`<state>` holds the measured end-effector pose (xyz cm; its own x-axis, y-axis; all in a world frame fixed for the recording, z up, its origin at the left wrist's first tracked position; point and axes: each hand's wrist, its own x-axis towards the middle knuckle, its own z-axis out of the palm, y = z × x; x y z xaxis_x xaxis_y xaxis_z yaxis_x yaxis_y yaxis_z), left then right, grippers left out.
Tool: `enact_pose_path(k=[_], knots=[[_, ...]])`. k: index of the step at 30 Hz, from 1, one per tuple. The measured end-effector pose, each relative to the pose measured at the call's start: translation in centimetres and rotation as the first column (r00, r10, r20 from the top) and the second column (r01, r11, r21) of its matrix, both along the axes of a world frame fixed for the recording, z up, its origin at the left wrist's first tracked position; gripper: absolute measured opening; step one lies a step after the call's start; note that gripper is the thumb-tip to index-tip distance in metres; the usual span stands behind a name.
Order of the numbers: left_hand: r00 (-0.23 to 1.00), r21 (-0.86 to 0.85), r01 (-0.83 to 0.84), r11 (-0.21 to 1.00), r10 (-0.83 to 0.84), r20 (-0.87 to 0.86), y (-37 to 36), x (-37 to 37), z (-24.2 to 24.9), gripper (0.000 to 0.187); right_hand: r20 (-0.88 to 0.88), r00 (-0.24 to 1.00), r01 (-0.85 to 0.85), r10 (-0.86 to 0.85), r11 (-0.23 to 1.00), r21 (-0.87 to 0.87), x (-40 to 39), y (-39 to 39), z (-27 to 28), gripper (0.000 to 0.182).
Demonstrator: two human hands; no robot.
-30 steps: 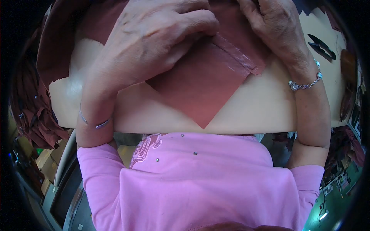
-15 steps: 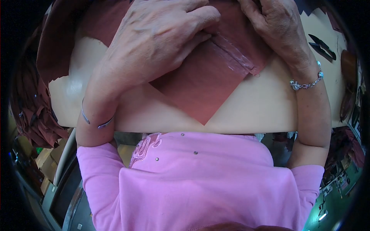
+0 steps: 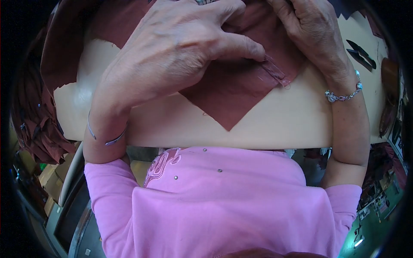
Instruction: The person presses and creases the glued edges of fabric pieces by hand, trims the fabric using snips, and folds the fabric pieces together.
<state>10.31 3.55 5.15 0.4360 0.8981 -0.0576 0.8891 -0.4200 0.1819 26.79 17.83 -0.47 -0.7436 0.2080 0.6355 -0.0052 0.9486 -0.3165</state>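
A piece of reddish-brown cloth (image 3: 234, 101) lies on the cream table, one corner pointing toward me. Along its right part runs a narrow seam with a shiny, clear-looking strip (image 3: 275, 71) and loose threads at the end. My left hand (image 3: 176, 51) rests over the cloth, its thumb stretched out and pressing at the seam, apart from the index finger. At the upper right, my right hand (image 3: 312, 32) bends its fingers onto the same cloth. The top edge of the picture cuts off its fingertips.
Black thread snips (image 3: 361, 55) lie on the cream table (image 3: 301, 116) at the right. A brown object (image 3: 389, 71) is beyond them. Dark red cloth pieces (image 3: 43, 112) hang in a heap off the left side. Cardboard boxes (image 3: 53, 178) stand below left.
My left thumb has slid right along the seam and stretched away from the index finger, where they were close together before. The cloth's near corner has shifted slightly away from me.
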Motion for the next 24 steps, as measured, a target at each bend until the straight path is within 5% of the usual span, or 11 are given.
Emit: enact_pose_path(k=[9, 14, 20, 24], knots=[[0.999, -0.012, 0.043, 0.999, -0.043, -0.001, 0.0, -0.1, -0.3, 0.041, 0.053, 0.997, 0.054, -0.053, 0.999, -0.011, -0.1, -0.2, 0.0, 0.033], [0.98, 0.12, -0.047, 0.992, 0.022, 0.197, 0.0, -0.3, -1.5, 0.027, 0.094, 0.994, 0.05, -0.047, 0.998, -0.026, 0.1, -0.2, 0.3, 0.034], [0.997, 0.203, -0.064, 0.977, 0.07, -0.022, 0.2, -0.1, -0.5, 0.01, 0.003, 1.0, 0.018, -0.018, 1.0, 0.024, 0.0, 0.0, -0.3, 0.037], [0.996, 0.299, -0.05, 0.953, 0.026, 0.082, 0.3, -1.1, -1.8, 0.01, 0.027, 0.999, 0.029, -0.03, 0.999, 0.028, 0.1, 0.1, -0.2, 0.039]])
